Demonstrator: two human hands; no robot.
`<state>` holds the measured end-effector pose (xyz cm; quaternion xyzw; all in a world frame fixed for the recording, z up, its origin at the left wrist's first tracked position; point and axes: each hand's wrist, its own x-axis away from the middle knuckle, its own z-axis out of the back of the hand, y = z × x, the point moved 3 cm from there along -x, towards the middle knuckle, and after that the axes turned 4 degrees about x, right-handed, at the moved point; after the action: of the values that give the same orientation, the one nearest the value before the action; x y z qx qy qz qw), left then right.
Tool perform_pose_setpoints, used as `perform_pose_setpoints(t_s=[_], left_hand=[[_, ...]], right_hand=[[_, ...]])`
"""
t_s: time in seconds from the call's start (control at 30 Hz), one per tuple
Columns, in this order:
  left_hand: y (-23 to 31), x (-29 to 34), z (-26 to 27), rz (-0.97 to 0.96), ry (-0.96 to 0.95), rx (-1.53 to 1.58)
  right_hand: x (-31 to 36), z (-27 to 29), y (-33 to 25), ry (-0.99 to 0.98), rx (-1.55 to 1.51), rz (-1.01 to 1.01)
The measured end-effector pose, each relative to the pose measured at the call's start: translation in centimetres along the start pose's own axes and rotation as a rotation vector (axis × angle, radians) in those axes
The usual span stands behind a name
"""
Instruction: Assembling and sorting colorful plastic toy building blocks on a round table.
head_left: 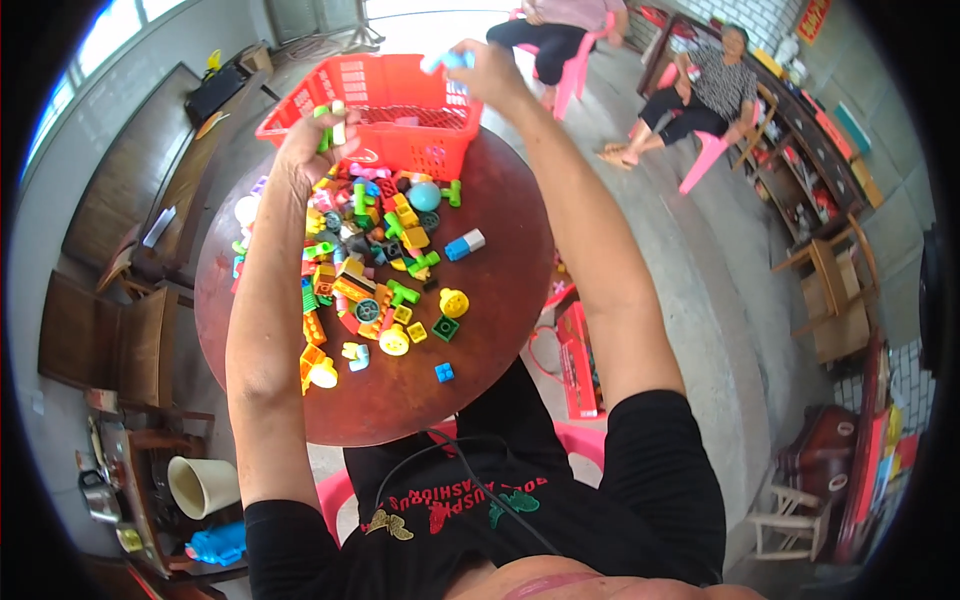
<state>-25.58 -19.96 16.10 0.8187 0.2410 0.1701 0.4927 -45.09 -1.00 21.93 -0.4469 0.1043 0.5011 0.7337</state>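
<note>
Black T-shirt closest. Left hand grips green toy block plus cream piece, by red plastic basket; right hand pinches light-blue piece near its right rim — loose fingertips could drop it; left forearm could sweep toy bricks off round table.

Lettering showed on a black short-sleeved cloth shirt and, apparently, on a red rectangular wall banner.
The shirt's front carried red capital letters; the banner's yellow marks, at the upper right, were too small to read.
</note>
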Motion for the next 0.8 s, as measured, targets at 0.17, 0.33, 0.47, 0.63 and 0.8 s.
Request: perform_pose_setpoints(t_s=[0.17,0.33,0.47,0.63,0.8], left_hand=[[5.5,-3.4,4.7,-0.190,0.029,0.020],[5.7,-5.2,12.4,-0.163,0.313,0.351],[-2.4,-5.8,-1.7,-0.011,0.071,0.254],[-8.8,-2.2,-16.8,0.105,-0.236,0.093],[-18.4,1.2,-19.1,0.346,-0.278,0.106]], right_hand=[[2.3,14.3,10.3,0.338,-0.286,-0.360],[18.2,23.2,21.9,0.520,-0.216,-0.706],[23.3,22.2,23.9,0.419,-0.243,-0.867],[14.3,25.4,13.7,0.480,-0.629,-0.391],[21.1,21.5,18.6,0.422,-0.774,-0.544]])
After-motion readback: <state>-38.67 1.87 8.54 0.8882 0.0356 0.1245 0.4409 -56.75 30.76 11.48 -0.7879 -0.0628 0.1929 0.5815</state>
